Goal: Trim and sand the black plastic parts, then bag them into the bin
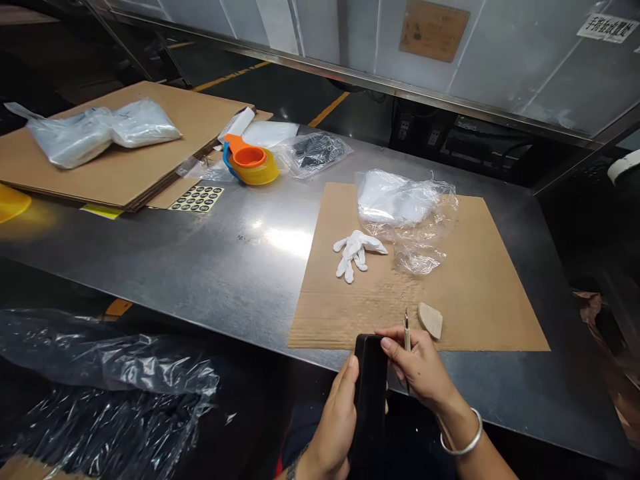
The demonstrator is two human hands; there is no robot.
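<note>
A long, black, box-like part (371, 393) is held upright at the table's front edge. My left hand (336, 420) is closed around its left side. My right hand (419, 368) pinches the top right corner of the part with thumb and fingertip. Between the fingers of that same hand sits a slim pen-shaped tool (407, 333), its pointed metal tip facing up and away. Just beyond my right hand, a beige wedge-shaped piece (430, 321) lies on a cardboard sheet (480, 280). The black part's lower end is hard to make out against the dark background.
On the cardboard lie white gloves (356, 253) and a clear bag with white contents (400, 200). Further left are yellow tape on an orange dispenser (253, 163), a sticker sheet (196, 199) and stacked cardboard (115, 180) bearing plastic-wrapped packs (80, 137). Black plastic wrap (110, 407) fills the lower left.
</note>
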